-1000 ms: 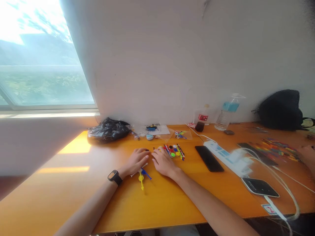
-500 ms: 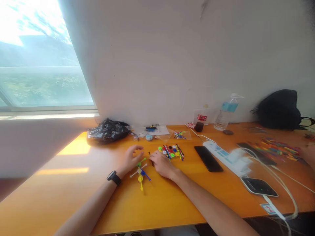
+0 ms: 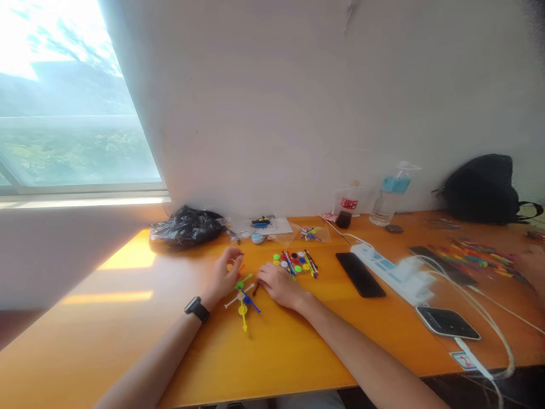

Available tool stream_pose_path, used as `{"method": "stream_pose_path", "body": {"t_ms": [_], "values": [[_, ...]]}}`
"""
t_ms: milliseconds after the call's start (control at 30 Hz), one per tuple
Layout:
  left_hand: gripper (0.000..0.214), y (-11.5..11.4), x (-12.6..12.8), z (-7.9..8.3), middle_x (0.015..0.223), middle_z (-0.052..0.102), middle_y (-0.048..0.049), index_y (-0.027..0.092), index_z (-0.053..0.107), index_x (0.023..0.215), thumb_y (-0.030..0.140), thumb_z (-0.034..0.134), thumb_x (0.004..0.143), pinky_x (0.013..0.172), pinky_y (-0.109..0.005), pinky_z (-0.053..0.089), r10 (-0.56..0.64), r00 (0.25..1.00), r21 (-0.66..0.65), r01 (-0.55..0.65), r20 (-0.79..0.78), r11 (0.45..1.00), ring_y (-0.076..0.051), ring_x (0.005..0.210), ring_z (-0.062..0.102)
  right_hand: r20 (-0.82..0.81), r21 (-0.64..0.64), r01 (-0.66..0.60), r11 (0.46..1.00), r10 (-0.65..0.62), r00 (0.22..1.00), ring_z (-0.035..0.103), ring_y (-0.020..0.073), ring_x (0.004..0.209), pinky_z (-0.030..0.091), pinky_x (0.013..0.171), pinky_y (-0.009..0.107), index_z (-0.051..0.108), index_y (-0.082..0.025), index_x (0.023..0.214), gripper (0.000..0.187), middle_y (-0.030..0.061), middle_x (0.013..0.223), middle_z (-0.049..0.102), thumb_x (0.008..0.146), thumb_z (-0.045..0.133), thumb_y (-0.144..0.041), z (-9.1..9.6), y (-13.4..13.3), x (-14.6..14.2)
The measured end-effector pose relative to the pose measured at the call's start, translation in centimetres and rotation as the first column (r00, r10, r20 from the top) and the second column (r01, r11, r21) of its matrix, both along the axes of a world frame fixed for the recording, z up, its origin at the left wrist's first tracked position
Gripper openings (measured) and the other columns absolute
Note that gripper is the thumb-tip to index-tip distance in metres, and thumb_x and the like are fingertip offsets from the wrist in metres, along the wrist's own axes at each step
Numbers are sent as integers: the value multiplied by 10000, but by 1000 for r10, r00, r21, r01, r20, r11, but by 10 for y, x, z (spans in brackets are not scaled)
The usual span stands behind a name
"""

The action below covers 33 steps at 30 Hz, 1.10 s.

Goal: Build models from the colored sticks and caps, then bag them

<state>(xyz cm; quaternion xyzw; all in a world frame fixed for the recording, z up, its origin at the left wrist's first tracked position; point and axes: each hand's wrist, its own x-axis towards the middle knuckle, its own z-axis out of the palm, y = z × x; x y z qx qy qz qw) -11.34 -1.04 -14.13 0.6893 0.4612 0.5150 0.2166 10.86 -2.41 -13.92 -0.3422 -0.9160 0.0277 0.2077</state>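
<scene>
My right hand (image 3: 279, 286) is closed at the fingertips on a small black plastic arrow (image 3: 256, 289), whose end pokes out on the left. My left hand (image 3: 224, 274) is curved with thumb and fingers apart, and I see nothing gripped in it. Beside its thumb lies a reddish piece (image 3: 242, 268), partly hidden. Between my hands, plastic arrow spinners lie in a cluster: a yellow one (image 3: 243, 311), a blue one (image 3: 251, 301), a white one (image 3: 232, 303) and a green one (image 3: 240, 284). Coloured round discs (image 3: 299, 268) and more arrows (image 3: 311, 263) lie beyond my right hand.
A black phone (image 3: 360, 275) and a white power strip (image 3: 394, 272) with cables lie to the right. At the back are a black plastic bag (image 3: 187, 227), a bagged set of arrows (image 3: 311, 233) and a water bottle (image 3: 389, 196). Another person's hand (image 3: 532, 267) is by colourful pieces (image 3: 481, 258).
The black arrow in my right fingers has turned and shifted slightly left, toward the cluster. My left hand has drawn in a little, and a reddish piece now shows beside its thumb.
</scene>
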Motion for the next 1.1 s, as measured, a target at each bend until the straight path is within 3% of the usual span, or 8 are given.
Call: {"method": "stream_pose_path", "body": {"t_ms": [167,667,1100], "values": [[223,1,-1,0,1052,723,-66,209,638,1080,399,563,990,889,-350,565,-7,1000,3,7,2,1000,-204,968,699,-70,24,-18,1000,19,997,549,216,926,397,812,319,638,-181,928,168,71,973,652,1017,511,-116,0,1,0],[251,0,0,-4,983,733,-84,186,674,1084,394,613,959,603,-270,591,-27,999,-59,29,30,998,-199,824,718,-162,-59,-26,998,16,987,601,191,832,381,737,283,634,-190,941,147,46,915,678,1017,517,-141,-5,1,0],[228,2,0,-8,1010,744,-76,193,692,1063,381,613,963,686,-284,587,-68,997,-12,68,-44,998,-191,855,715,-190,-107,-82,991,60,980,610,206,855,422,774,294,651,-185,930,173,62,908,691,992,511,-105,-10,3,-2]]}}
